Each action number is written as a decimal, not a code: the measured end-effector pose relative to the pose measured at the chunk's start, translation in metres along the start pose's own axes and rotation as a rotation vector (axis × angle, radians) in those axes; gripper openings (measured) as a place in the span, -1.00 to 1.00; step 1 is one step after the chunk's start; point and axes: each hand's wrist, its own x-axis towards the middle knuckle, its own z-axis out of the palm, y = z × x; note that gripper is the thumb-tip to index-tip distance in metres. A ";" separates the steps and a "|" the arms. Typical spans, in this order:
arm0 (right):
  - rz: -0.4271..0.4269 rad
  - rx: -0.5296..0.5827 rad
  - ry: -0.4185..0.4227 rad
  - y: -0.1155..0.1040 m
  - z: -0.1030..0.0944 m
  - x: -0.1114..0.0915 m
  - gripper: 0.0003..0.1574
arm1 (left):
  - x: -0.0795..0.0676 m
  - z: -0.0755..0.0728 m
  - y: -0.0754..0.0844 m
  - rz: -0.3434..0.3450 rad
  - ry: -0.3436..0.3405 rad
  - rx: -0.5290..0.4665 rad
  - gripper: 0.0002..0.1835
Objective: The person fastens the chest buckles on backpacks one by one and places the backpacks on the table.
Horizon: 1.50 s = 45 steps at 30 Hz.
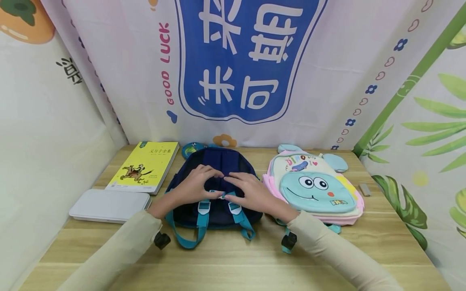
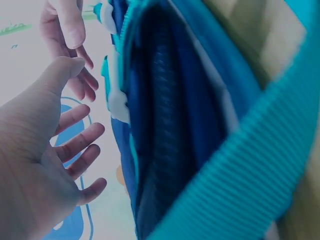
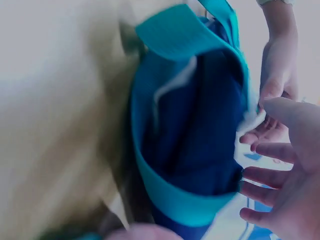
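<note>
A navy backpack (image 1: 218,161) lies on the table with its shoulder straps upward. Teal webbing and white buckles (image 1: 204,207) show on the straps. Over its left half is my left hand (image 1: 194,184), thumb near a small white-and-teal clip (image 1: 223,195) at the middle. My right hand (image 1: 253,192) mirrors it on the other side, the fingertips of both hands close together. In the left wrist view the left hand (image 2: 45,155) has its fingers spread and loosely bent, with nothing between them. The right hand (image 3: 295,165) looks alike in the right wrist view; whether its fingertips touch the backpack cannot be told.
To the right lies a pink and mint cartoon backpack (image 1: 316,190), with a small grey object (image 1: 365,189) beside it. A yellow book (image 1: 143,165) and a white flat case (image 1: 109,205) are at the left. Printed cloth (image 1: 142,81) hangs behind the table.
</note>
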 end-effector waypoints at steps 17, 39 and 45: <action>0.204 0.210 -0.015 0.053 -0.070 -0.035 -0.15 | 0.044 0.014 0.031 0.025 0.010 -0.056 -0.42; 0.486 0.197 0.006 0.142 -0.141 -0.138 0.13 | 0.090 0.069 0.098 0.060 -0.105 -0.092 -0.40; 0.498 0.156 -0.066 0.155 -0.147 -0.155 0.20 | 0.097 0.075 0.106 0.054 -0.116 -0.063 -0.38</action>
